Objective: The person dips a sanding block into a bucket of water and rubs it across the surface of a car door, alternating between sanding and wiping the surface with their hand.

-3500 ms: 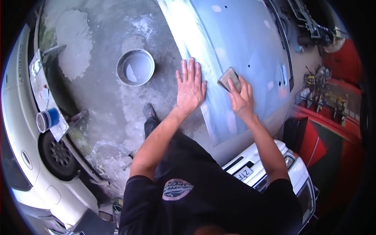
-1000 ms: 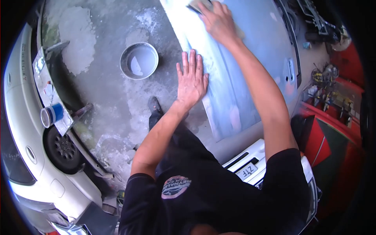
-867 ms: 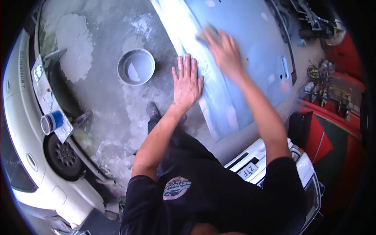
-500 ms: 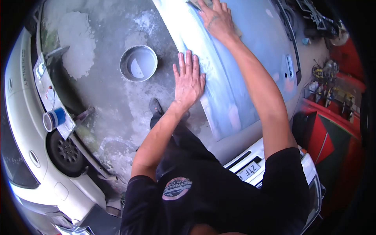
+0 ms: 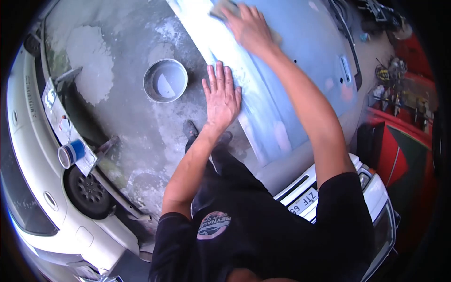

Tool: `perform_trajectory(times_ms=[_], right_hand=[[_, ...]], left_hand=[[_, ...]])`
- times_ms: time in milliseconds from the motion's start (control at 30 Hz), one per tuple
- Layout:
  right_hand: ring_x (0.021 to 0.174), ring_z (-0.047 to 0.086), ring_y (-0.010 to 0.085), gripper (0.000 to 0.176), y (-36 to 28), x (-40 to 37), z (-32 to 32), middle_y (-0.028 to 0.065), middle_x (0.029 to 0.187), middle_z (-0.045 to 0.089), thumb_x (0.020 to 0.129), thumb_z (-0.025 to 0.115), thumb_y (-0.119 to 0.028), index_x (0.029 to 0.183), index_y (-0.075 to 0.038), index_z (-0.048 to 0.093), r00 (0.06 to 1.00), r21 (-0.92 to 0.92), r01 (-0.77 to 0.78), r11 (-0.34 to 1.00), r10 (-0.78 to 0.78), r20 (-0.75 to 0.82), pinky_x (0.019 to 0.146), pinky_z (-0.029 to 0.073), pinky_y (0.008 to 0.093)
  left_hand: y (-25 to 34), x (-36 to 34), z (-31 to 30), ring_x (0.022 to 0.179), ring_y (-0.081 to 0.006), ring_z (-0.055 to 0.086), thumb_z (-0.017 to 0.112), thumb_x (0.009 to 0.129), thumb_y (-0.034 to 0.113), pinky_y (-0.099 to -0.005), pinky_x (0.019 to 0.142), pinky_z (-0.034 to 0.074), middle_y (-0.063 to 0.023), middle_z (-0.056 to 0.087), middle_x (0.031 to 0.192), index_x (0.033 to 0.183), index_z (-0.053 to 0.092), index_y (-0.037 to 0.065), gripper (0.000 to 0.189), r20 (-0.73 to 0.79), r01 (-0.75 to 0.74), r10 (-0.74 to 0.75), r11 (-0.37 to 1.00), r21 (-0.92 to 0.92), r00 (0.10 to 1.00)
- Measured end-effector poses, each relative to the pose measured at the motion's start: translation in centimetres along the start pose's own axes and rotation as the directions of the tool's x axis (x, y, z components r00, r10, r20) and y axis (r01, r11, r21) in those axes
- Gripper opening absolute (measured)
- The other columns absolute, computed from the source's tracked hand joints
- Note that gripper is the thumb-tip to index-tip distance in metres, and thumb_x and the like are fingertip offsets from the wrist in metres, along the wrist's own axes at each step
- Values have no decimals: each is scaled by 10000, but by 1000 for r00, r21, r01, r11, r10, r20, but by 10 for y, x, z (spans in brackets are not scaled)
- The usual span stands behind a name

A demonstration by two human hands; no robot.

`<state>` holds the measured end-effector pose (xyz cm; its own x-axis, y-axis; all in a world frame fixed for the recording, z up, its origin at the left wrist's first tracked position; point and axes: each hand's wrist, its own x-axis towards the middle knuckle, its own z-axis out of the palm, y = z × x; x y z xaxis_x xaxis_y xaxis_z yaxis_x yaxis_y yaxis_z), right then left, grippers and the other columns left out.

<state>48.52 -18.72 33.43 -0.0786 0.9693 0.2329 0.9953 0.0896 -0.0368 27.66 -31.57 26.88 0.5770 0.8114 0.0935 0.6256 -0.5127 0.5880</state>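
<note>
A pale blue-grey car panel (image 5: 305, 61) with whitish patches stretches in front of me. My right hand (image 5: 251, 30) presses a long tan-grey sanding block (image 5: 224, 8) to its upper part. The block's ends show on either side of the hand; its middle is hidden under the palm. Lower down, my left hand (image 5: 222, 97) lies flat on the panel's near left edge, its fingers stretched out and holding nothing. To the left of that hand, a round metal basin (image 5: 165, 81) of greyish water stands on the concrete floor.
A white car (image 5: 44, 174) lines the left side. Beside it, a narrow board (image 5: 55, 110) carries a blue-and-white can (image 5: 71, 153). Below the panel is a white vehicle with a licence plate (image 5: 304, 201). Tools lie on a red cart (image 5: 413, 117) at right.
My right hand has slid left along the panel with the sanding block, and more of the block's end shows. My left hand stays flat at the edge. The view has shifted slightly.
</note>
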Motion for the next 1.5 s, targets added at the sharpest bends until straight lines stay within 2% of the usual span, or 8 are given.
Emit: perform_trajectory(times_ms=[167, 400, 633, 900, 1100, 1167, 1333, 1500], right_hand=[[1261, 575, 490, 485, -17, -222, -59, 329, 1475, 551, 1020, 632, -181, 1504, -164, 641, 998, 68, -30, 997, 26, 57, 1091, 456, 577], [1209, 577, 451, 523, 0, 12, 4, 278, 1429, 582, 1027, 645, -235, 1544, -165, 603, 1000, -8, 1, 1000, -1, -19, 1051, 476, 541], [1256, 566, 447, 578, -16, -187, -52, 263, 1456, 571, 974, 704, -166, 1544, -172, 605, 1000, 8, 19, 1000, -19, 5, 1065, 467, 544], [1250, 569, 442, 505, 0, 21, 10, 289, 1418, 593, 1012, 669, -214, 1511, -143, 634, 997, -4, 33, 999, -34, -75, 1054, 465, 531], [1250, 545, 445, 576, -42, -208, -52, 280, 1451, 534, 975, 705, -190, 1540, -178, 591, 997, -13, -66, 998, 67, 33, 1032, 461, 560], [1242, 543, 450, 606, -42, -204, -49, 289, 1453, 521, 965, 715, -175, 1555, -182, 574, 993, -1, -98, 995, 98, 66, 1033, 459, 565], [1106, 583, 420, 493, -49, 30, 15, 234, 1191, 619, 984, 689, -245, 1463, -150, 620, 991, -130, -55, 990, 38, -131, 922, 478, 536], [1139, 569, 449, 514, -65, -108, -30, 264, 1288, 589, 972, 708, -204, 1479, -163, 633, 997, -93, -70, 993, 66, -40, 964, 472, 554]], left_hand=[[-4, 2, 6, 1637, -538, 65, 566, 1043, 273, -696, 1274, 182, -284, 140, 1775, 1652, 286, -80, 758, -22, 20, -22, 996, -83, 1000], [-5, 8, 4, 1637, -544, 54, 566, 1038, 261, -701, 1272, 185, -288, 142, 1773, 1644, 298, -84, 747, -2, 4, -4, 999, -49, 1000], [-5, 8, 2, 1634, -549, 67, 568, 1040, 259, -701, 1272, 186, -293, 146, 1772, 1646, 296, -90, 750, -20, 24, -26, 995, -97, 999], [-6, 7, 4, 1631, -553, 80, 570, 1035, 263, -694, 1274, 194, -304, 161, 1764, 1637, 314, -96, 746, -20, -13, 12, 999, -47, 1000], [-9, 5, 5, 1643, -521, 72, 534, 1070, 314, -732, 1260, 179, -264, 146, 1781, 1653, 309, -69, 733, -44, -5, 0, 994, -112, 999], [-10, 11, 5, 1643, -522, 67, 534, 1069, 316, -734, 1260, 176, -264, 146, 1781, 1653, 306, -70, 736, -45, 6, -12, 992, -126, 999], [-8, 6, 2, 1645, -514, 74, 581, 1034, 267, -699, 1281, 161, -285, 161, 1768, 1640, 293, -98, 764, -20, 20, -23, 990, -139, 1000], [-16, 5, -2, 1655, -483, 73, 514, 1070, 319, -739, 1261, 170, -251, 147, 1785, 1648, 289, -93, 744, 19, -16, 18, 995, -100, 1000]])
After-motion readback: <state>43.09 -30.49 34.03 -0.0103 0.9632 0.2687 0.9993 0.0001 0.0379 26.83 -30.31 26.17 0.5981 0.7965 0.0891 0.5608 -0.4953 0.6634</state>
